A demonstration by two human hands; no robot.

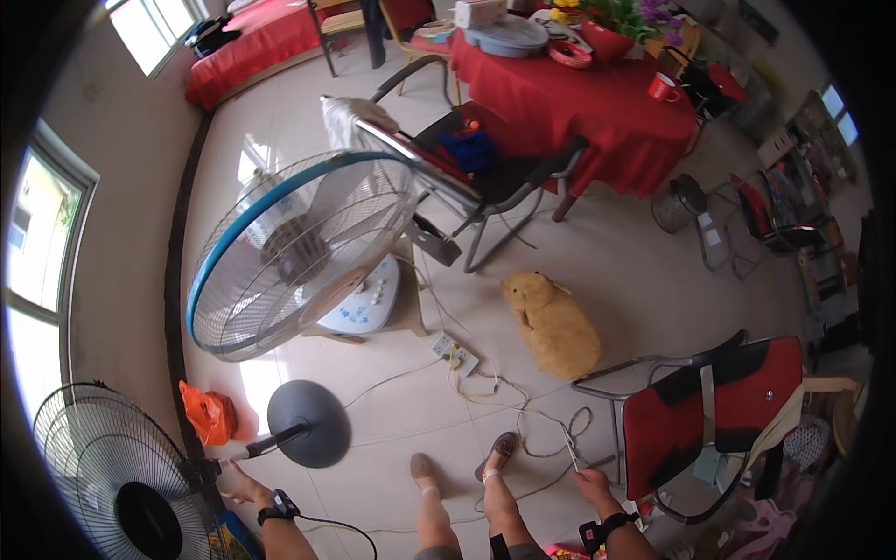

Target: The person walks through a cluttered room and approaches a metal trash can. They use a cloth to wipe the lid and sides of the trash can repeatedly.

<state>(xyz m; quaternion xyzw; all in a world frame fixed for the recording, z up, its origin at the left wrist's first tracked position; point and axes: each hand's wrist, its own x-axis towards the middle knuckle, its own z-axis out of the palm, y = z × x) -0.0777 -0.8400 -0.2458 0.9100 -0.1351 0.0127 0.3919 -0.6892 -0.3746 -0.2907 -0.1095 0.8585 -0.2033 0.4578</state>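
Observation:
At lower left, my left hand (245,484) has its fingers apart beside the pole (262,444) of a black pedestal fan (147,511); whether it touches the pole is unclear. The fan's round base (308,423) rests on the floor. My right hand (595,484) grips a pale electric cord (570,448), its loops hanging to the floor by my right shoe (505,448). More cord runs across the tiles to power strips (453,352). A larger fan with a blue-edged guard (301,255) stands ahead, a white-blue control base (367,301) beneath it.
A yellow plush animal (553,325) lies on the tiles. A red-and-black chair (707,399) stands close on the right; another chair (483,161) is by the red-covered table (602,105). An orange plastic bag (208,414) sits against the left wall. Cords cross the floor near my feet.

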